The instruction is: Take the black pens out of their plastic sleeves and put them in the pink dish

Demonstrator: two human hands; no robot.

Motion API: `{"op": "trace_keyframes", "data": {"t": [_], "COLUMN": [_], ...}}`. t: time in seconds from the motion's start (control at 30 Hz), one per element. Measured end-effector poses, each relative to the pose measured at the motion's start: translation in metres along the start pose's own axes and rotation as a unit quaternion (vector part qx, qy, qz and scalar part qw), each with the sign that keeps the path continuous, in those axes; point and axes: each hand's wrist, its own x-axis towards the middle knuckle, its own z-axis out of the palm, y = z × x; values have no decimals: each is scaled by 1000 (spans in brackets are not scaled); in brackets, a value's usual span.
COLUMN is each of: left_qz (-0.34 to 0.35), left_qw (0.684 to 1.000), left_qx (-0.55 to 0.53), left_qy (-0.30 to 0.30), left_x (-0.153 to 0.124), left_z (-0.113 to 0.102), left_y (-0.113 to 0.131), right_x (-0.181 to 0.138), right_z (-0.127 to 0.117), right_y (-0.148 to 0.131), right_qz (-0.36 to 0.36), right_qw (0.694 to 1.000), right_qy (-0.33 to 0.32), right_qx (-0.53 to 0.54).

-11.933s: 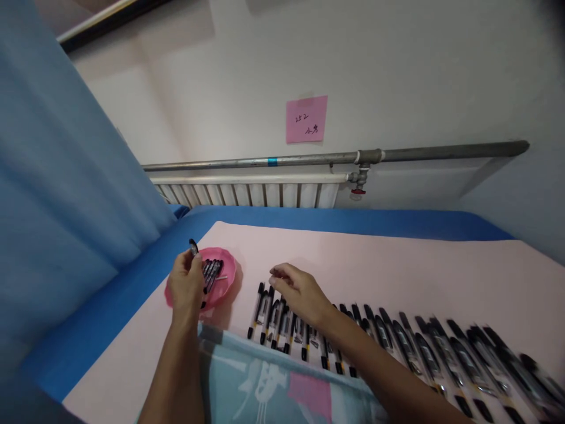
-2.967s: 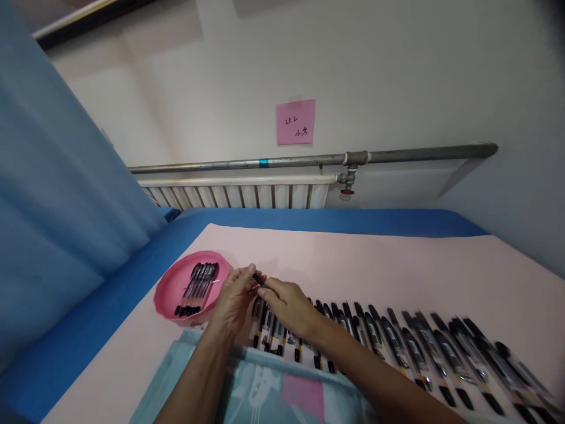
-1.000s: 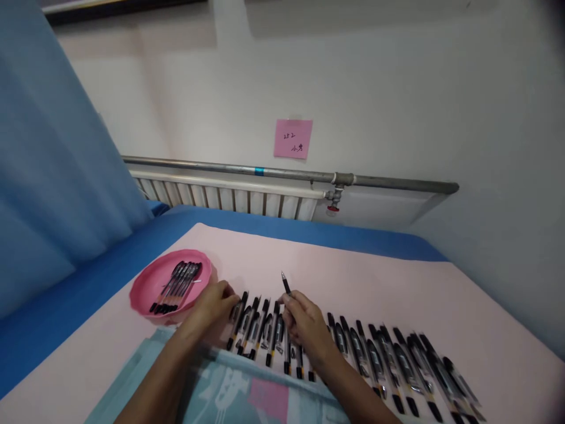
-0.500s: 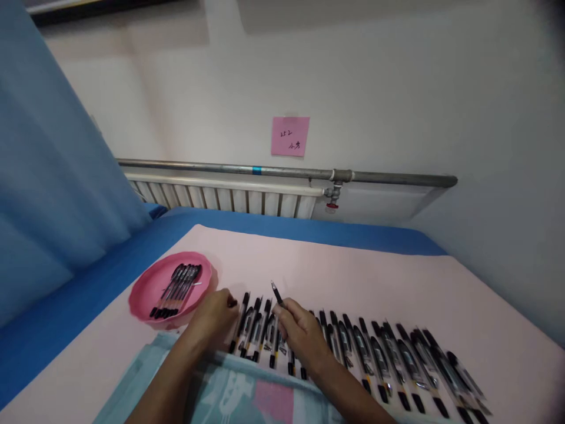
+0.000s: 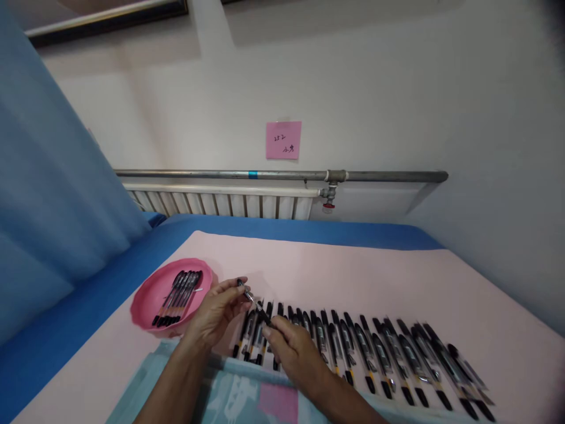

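Note:
My right hand (image 5: pixel 291 350) grips a black pen (image 5: pixel 261 314) by its barrel, tip pointing up and left. My left hand (image 5: pixel 216 312) pinches a small black cap (image 5: pixel 241 284) at that tip. Both hands hover over the left end of a long row of black pens (image 5: pixel 366 347) lying side by side on the pink sheet (image 5: pixel 353 282). To the left of my left hand sits a pink dish (image 5: pixel 148 291) with several black pens (image 5: pixel 179 290) in it.
A patterned teal cloth (image 5: pixel 238 397) lies under my forearms at the near edge. Blue bedding (image 5: pixel 79 318) borders the pink sheet. A blue curtain (image 5: pixel 48 194) hangs at left. A radiator (image 5: pixel 220 203), a metal pipe (image 5: pixel 273 175) and a pink note (image 5: pixel 283 139) are on the far wall.
My left hand rose from the pen row and met the pen tip with the cap. My right hand tilted its pen leftward toward the left hand.

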Motion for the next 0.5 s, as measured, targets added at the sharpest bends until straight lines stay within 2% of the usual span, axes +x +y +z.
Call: {"op": "trace_keyframes", "data": {"t": [0.17,0.5], "left_qz": [-15,-33], "left_qw": [999,993], "left_qx": [42,82], "left_qy": [-23,-81], "left_x": [-3,-9], "left_z": [4,19], "left_y": [-4,-19], "right_x": [0,-2], "right_z": [1,1], "right_y": [-1,1], "right_qz": [11,4], "right_qw": [1000,996], "right_qy": [8,71], "right_qx": [2,-45]}}
